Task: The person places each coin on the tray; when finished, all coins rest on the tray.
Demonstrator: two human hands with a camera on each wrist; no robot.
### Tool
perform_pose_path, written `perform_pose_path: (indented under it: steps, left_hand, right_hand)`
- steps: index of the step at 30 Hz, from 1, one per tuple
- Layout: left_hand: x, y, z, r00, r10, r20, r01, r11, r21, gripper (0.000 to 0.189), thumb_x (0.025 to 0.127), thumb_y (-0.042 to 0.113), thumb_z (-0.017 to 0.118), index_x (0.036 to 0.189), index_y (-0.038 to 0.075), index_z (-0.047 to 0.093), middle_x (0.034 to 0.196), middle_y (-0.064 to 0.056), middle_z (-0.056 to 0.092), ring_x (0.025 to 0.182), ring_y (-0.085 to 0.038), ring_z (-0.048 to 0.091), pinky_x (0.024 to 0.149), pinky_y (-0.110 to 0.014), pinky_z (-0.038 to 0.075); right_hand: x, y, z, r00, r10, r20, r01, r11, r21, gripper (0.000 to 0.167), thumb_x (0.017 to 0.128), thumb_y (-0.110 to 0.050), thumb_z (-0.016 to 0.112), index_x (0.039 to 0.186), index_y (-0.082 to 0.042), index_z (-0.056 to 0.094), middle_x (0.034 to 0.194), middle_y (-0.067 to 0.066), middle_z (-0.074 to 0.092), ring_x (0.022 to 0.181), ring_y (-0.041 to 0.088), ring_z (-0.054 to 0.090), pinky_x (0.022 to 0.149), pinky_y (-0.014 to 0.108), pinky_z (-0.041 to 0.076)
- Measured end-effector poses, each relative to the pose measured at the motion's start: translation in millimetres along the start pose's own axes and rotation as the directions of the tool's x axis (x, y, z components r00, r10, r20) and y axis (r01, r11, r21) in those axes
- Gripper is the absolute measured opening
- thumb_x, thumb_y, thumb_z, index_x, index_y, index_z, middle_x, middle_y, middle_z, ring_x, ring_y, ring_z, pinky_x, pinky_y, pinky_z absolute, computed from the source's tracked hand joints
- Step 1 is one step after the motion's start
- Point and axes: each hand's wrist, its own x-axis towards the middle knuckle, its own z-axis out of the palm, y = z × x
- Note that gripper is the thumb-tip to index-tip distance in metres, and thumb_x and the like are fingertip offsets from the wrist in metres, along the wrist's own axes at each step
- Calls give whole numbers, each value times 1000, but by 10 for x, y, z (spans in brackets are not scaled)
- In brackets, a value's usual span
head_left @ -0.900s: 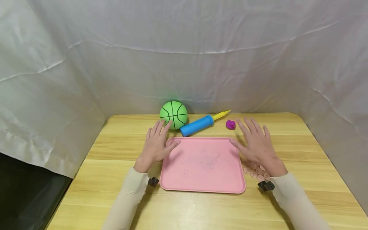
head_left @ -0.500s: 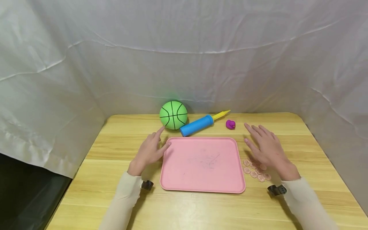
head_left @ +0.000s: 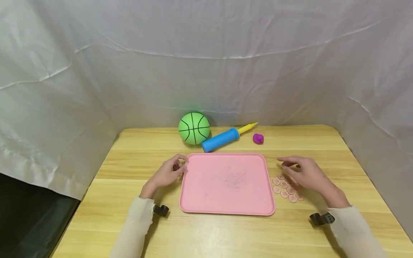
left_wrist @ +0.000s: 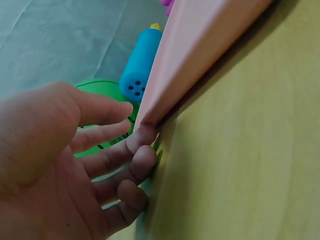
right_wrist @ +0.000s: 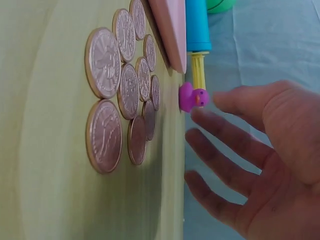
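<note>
At the far left corner of the pink tray (head_left: pixel 226 204) is my left hand (head_left: pixel 166 173), fingers bent. In the left wrist view its fingertips (left_wrist: pixel 142 137) are right at the tray's rim, with the thumb apart from them. My right hand (head_left: pixel 306 173) hovers beside several copper-coloured coins (head_left: pixel 284 194) on the table, right of the tray. Its fingers are loosely bent and nothing lies between thumb and fingertips. The right wrist view shows the coins (right_wrist: pixel 105 135) lying flat and close together, away from the fingertips.
Behind the tray stand a green ball (head_left: pixel 193 129) with black lines and a blue hand pump (head_left: pixel 221 139) with a yellow nozzle. A small purple rubber duck (head_left: pixel 258 138) sits farther right. Grey cloth (head_left: pixel 226 82) hangs around the wooden table (head_left: pixel 226 236).
Both hands have come down and moved apart, left hand leftward and right hand rightward, their spread fingers now bent. The tray, ball, pump, duck and coins lie as before.
</note>
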Motion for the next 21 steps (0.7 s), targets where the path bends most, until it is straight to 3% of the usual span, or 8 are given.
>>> perform_pose_path:
  steps: [3, 8, 15, 21]
  left_hand:
    - [-9, -36, -4, 1000, 15, 11, -15, 999, -41, 28, 105, -4, 61, 133, -3, 64, 91, -18, 69, 70, -9, 54, 62, -21, 44]
    - [-12, -72, -5, 999, 20, 31, -18, 998, -68, 30, 104, -6, 62, 134, -6, 64, 93, -21, 70, 72, -9, 54, 62, -20, 42]
    - [5, -75, -8, 998, -36, 48, 40, 996, -77, 39, 102, -5, 66, 140, -2, 64, 89, -17, 69, 74, -13, 56, 67, -21, 44]
    - [-9, -80, -10, 998, -41, 44, 45, 995, -90, 40, 101, -6, 66, 140, -3, 63, 92, -20, 72, 74, -13, 57, 67, -20, 44]
  right_hand:
    - [-18, -6, -1, 1000, -2, 20, 2, 999, 33, 36, 98, -2, 78, 133, -2, 76, 110, 11, 82, 101, 25, 77, 89, 42, 67]
    - [-22, 51, 7, 999, 1, 48, -5, 997, 80, 38, 93, -4, 85, 129, -2, 77, 100, 4, 81, 88, 5, 71, 78, 23, 62]
    - [-7, 130, 45, 994, 30, 104, -35, 998, 48, 33, 91, -8, 88, 122, -7, 79, 99, -1, 79, 87, 6, 68, 78, 23, 59]
    - [27, 104, 95, 989, 35, 145, -42, 998, 44, 34, 92, -7, 86, 125, -6, 77, 100, -1, 78, 90, 10, 67, 80, 23, 59]
